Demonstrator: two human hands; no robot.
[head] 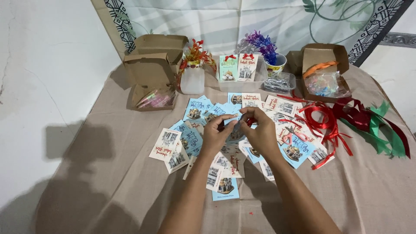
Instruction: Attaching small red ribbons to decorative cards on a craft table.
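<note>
Beige cloth (108, 173) covers the table, slightly creased, with a white wall at the left and a patterned hanging behind. Both hands meet over the middle of the spread. Left hand (215, 134) and right hand (260, 130) each pinch, with thumb and fingertips, one small card (236, 126), partly hidden between them; a bit of red shows at the right fingertips, too small to identify.

Beneath and around the hands lie loose paper cards (190, 138), rectangular, pale blue and white, overlapping in a rough fan. Pink-handled scissors (291, 135) rest on cards just right of the right hand. Red satin ribbon (323, 119) lies coiled further right, glossy, beside green ribbon (383, 130).

Back row, left to right: open brown cardboard box (149, 73) holding pink-and-green sticks; translucent white vase (192, 78) with red-orange plastic flowers; two finished cards with red bows (237, 67) standing upright; cup with purple flowers (273, 58); clear plastic tub (279, 82) of metallic bits; second cardboard box (325, 58) with an orange ribbon and a clear bag.
</note>
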